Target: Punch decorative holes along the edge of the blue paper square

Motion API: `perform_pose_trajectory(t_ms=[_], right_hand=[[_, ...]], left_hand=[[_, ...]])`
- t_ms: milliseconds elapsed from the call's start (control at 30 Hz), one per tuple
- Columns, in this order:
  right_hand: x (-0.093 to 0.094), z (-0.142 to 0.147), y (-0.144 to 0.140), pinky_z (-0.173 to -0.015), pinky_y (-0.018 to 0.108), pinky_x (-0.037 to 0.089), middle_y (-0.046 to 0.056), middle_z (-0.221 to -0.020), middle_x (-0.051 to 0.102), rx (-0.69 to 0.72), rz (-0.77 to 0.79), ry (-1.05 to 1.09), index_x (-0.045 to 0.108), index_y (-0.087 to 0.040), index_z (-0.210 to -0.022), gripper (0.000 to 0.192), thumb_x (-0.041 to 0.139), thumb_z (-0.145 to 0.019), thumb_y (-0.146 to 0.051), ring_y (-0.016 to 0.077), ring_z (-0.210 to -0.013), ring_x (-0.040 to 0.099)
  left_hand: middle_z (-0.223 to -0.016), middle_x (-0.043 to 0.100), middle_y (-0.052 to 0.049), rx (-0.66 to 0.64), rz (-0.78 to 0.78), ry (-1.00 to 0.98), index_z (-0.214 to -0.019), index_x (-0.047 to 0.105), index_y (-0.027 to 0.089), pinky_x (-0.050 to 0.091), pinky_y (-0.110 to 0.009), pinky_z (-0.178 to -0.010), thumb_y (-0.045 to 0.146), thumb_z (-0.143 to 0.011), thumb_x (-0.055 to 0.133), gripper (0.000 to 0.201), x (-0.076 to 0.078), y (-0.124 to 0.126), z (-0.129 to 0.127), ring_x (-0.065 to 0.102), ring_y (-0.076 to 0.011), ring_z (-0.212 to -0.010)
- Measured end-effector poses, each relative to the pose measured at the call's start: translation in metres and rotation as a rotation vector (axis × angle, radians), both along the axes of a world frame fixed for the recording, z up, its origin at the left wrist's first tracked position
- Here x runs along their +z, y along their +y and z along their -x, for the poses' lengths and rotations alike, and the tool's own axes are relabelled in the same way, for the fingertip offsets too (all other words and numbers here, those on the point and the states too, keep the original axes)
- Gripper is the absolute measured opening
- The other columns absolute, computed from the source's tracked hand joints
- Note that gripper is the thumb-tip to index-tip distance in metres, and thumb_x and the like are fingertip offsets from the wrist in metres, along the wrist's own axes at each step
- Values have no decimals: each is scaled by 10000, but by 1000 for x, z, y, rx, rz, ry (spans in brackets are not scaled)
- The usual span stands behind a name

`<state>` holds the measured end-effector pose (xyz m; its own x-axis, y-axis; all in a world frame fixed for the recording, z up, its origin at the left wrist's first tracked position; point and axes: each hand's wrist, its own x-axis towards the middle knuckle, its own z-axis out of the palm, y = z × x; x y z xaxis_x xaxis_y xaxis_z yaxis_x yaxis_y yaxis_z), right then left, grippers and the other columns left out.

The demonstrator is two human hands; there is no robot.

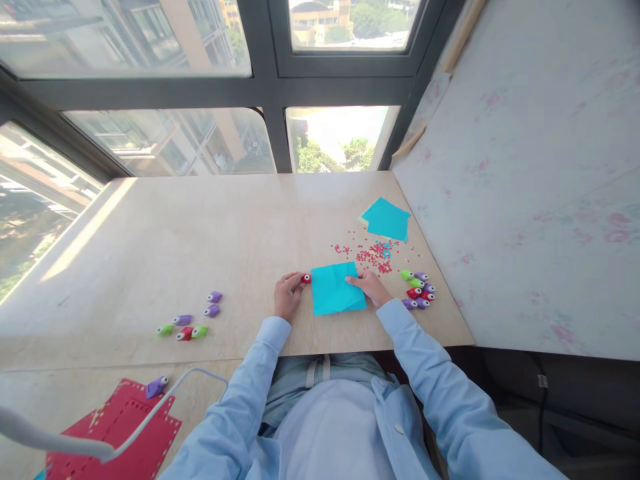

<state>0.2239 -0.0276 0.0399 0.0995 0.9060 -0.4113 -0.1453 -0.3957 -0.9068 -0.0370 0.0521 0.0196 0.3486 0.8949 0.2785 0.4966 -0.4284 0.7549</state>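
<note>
Teal paper sheet (337, 288) lies flat on table (200, 240) near the front edge, directly before the person. Left hand (287, 295) is closed around a small red punch (305, 279) at the sheet's left edge, right hand (369, 285) presses open fingers on its right side, likely steadying it. Red punched bits (370, 257) scattered just behind; spare punches (419, 291) clustered to the right.

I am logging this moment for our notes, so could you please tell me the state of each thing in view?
Left hand: grip shut on the red punch at the sheet's left edge.
Right hand: flat, pressing on the blue sheet.
Blue sheet: creased, flat on the table.
Red confetti: scattered.
Blue paper stack: lying flat.
Red sheet: punched along its edges.
</note>
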Motion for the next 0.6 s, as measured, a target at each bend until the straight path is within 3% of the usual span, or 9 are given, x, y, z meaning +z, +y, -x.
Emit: perform_pose_trajectory(t_ms=[600], right_hand=[[5,1,-4,-582,280,468,53,-739,662,-18,26,-156,682,-124,-797,403,749,-618,-479,220,-711,605]], left_hand=[[-1090,683,-68,-11,-29,104,-1086,689,238,478,-407,-963,223,-862,592,244,4,-2,-2,598,-232,-1074]])
